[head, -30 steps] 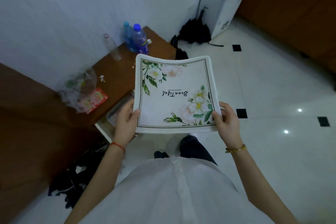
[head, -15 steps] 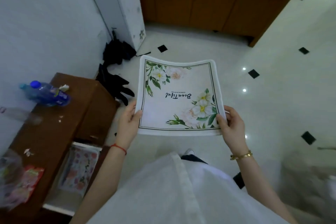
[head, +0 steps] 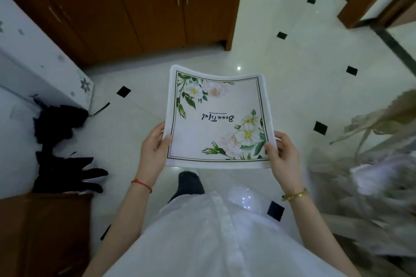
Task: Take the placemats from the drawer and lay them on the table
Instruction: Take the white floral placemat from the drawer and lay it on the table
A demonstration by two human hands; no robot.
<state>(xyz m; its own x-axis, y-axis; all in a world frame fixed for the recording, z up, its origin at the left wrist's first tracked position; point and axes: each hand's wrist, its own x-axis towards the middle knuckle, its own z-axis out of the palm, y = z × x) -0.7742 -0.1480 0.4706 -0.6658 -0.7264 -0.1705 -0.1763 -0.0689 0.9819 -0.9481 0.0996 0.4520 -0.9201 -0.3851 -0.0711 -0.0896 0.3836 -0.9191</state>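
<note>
I hold a white placemat (head: 216,117) printed with green leaves, pale flowers and dark script, flat in front of my chest above the floor. My left hand (head: 154,149) grips its near left corner, thumb on top. My right hand (head: 284,153) grips the near right corner the same way. The mat's far edge curls up slightly. The drawer is out of view. A blurred surface draped in pale cloth (head: 369,177) at the right may be the table; I cannot tell.
White tiled floor (head: 292,56) with small black insets lies ahead. A brown wooden cabinet (head: 126,7) stands at the back, a white appliance (head: 45,67) at the left. Black items (head: 60,141) lie on the floor. The brown side table's corner (head: 45,231) is at lower left.
My view has swung right, away from the brown side table and its open drawer toward the cabinet and open floor. Both hands keep the same hold on the placemat.
</note>
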